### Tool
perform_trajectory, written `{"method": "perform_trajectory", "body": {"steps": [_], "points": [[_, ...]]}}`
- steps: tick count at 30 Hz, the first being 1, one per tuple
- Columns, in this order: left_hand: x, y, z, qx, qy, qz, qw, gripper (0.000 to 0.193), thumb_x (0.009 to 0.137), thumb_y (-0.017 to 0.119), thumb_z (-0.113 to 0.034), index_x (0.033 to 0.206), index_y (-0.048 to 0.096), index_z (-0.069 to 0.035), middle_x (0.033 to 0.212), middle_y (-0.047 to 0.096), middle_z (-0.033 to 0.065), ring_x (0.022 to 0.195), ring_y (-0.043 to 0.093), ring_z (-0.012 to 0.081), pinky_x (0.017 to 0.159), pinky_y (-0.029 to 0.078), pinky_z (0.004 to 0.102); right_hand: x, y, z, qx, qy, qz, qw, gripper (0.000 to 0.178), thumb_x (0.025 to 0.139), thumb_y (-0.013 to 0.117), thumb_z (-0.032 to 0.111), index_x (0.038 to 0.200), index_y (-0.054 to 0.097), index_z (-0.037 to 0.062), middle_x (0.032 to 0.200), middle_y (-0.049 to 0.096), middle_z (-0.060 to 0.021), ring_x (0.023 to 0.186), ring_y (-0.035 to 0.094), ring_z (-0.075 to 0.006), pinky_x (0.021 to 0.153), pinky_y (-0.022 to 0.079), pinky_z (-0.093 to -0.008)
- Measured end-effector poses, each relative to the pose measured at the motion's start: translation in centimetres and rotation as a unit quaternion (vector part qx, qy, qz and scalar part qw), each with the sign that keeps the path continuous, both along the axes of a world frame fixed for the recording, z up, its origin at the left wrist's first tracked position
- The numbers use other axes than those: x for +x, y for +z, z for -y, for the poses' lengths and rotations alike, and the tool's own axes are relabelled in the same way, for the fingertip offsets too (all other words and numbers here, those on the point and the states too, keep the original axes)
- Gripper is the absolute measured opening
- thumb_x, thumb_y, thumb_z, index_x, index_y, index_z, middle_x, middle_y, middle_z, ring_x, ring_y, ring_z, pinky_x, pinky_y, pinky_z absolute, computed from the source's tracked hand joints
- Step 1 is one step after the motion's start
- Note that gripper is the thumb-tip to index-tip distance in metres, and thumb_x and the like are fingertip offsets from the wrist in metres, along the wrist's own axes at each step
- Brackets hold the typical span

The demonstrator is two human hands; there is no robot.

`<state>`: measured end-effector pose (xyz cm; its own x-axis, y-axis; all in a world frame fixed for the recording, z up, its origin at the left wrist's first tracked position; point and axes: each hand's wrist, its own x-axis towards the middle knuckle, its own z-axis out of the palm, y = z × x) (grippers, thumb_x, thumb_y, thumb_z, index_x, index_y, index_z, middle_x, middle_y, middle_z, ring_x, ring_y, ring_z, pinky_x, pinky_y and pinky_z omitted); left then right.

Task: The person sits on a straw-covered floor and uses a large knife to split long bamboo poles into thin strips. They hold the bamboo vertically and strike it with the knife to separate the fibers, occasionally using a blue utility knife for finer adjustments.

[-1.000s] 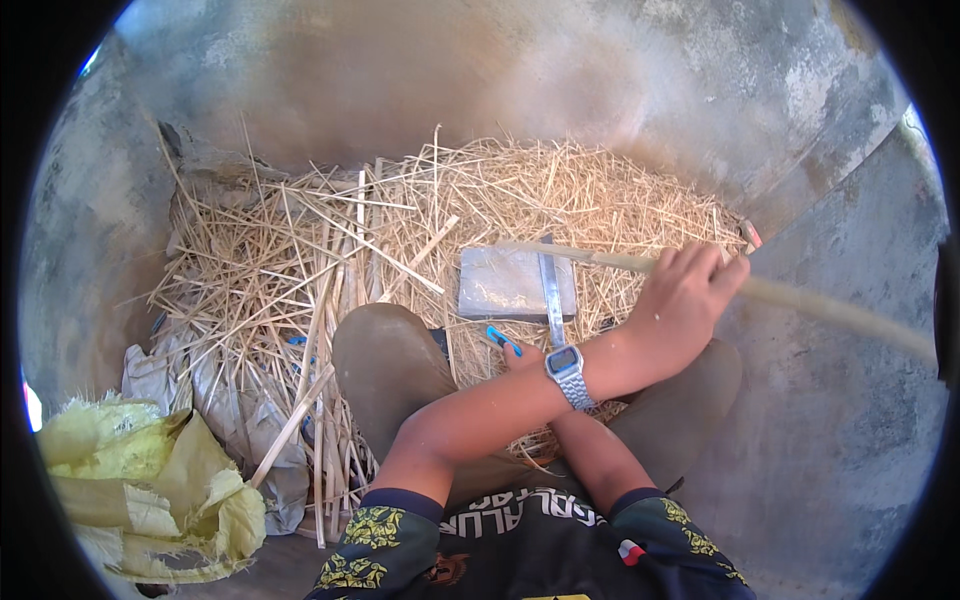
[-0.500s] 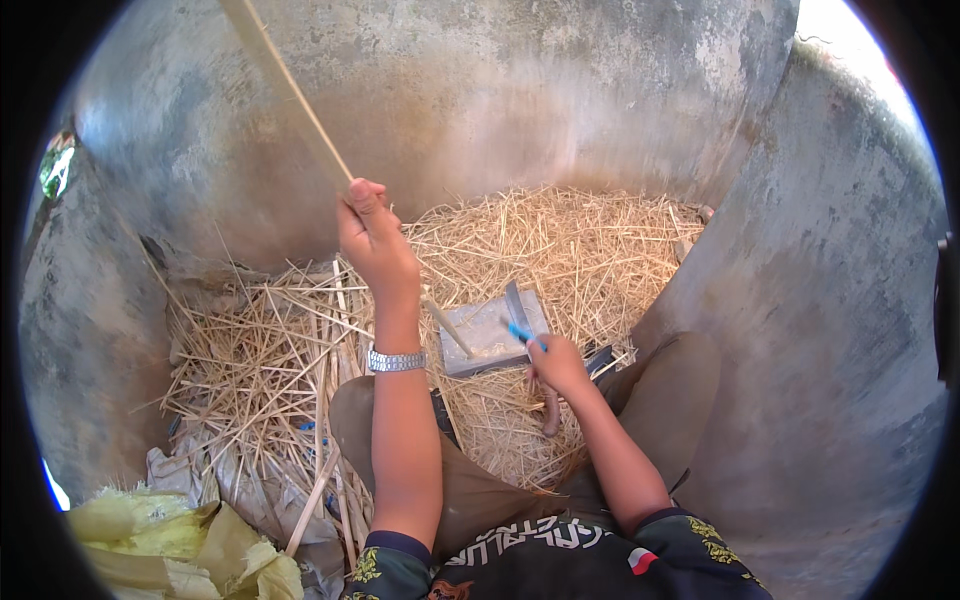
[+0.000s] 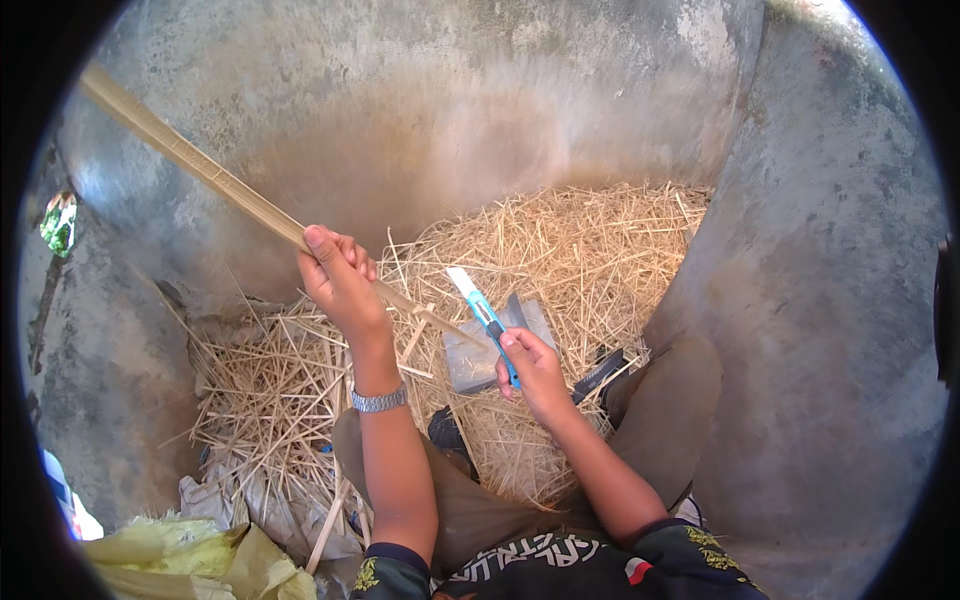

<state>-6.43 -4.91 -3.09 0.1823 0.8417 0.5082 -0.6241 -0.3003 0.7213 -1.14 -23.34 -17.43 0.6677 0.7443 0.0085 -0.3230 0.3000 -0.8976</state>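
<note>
My left hand, a silver watch at its wrist, is closed around a long, pale bamboo strip. The strip slants from the upper left, through my fingers, down to the grey block on the ground between my feet. A dark upright plate stands on that block. In my right hand is a light-blue box cutter, its blade out and pointing up and to the left. The blade is apart from the strip. My fingers hide part of the cutter's handle.
Straw-like shavings cover the ground ahead. Thicker loose strips are heaped at the left, above a crumpled yellow sack. Curved concrete walls rise close around me. A dark shoe shows at my left foot.
My left hand has moved left and lower, and the strip slants more toward the left. My right hand has turned the box cutter upward, so that its blade and body now show clearly.
</note>
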Motion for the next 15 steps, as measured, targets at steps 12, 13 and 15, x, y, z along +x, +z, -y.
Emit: {"method": "perform_trajectory", "body": {"steps": [12, 13, 15], "points": [[-0.6, -2.6, 1.1, 0.041, -0.047, -0.038, 0.997, 0.044, 0.107, 0.038, -0.052, 0.088, 0.04, -0.012, 0.071, 0.038, -0.0004, 0.061, 0.036, 0.0097, 0.057, 0.037, 0.026, 0.5, -0.9, -0.1, -0.019, 0.058, -0.131, 0.99, 0.027, 0.105, 0.051, 0.033, 0.113, 0.054, 0.0069, 0.07, 0.045, 0.0002, 0.049, 0.034, -0.0057, 0.043, 0.03, -0.0231], [-0.8, -2.8, 1.4, 0.046, -0.036, -0.032, 0.998, 0.044, 0.107, 0.037, -0.052, 0.088, 0.04, -0.012, 0.071, 0.037, -0.0006, 0.061, 0.035, 0.0095, 0.057, 0.037, 0.0257, 0.4, -0.7, -0.1, -0.02, 0.071, -0.12, 0.99, 0.028, 0.106, 0.051, 0.033, 0.115, 0.055, 0.0065, 0.069, 0.045, 0.0006, 0.048, 0.033, -0.0055, 0.042, 0.029, -0.0229], [-1.1, -3.2, 1.8, 0.056, -0.023, -0.022, 0.998, 0.043, 0.107, 0.037, -0.051, 0.088, 0.039, -0.012, 0.071, 0.036, -0.0008, 0.062, 0.035, 0.0088, 0.057, 0.035, 0.0243, 0.2, -0.6, -0.4, -0.003, 0.075, -0.114, 0.991, 0.028, 0.106, 0.05, 0.03, 0.119, 0.056, 0.0063, 0.07, 0.045, 0.0008, 0.049, 0.034, -0.0054, 0.042, 0.03, -0.0223]]}}
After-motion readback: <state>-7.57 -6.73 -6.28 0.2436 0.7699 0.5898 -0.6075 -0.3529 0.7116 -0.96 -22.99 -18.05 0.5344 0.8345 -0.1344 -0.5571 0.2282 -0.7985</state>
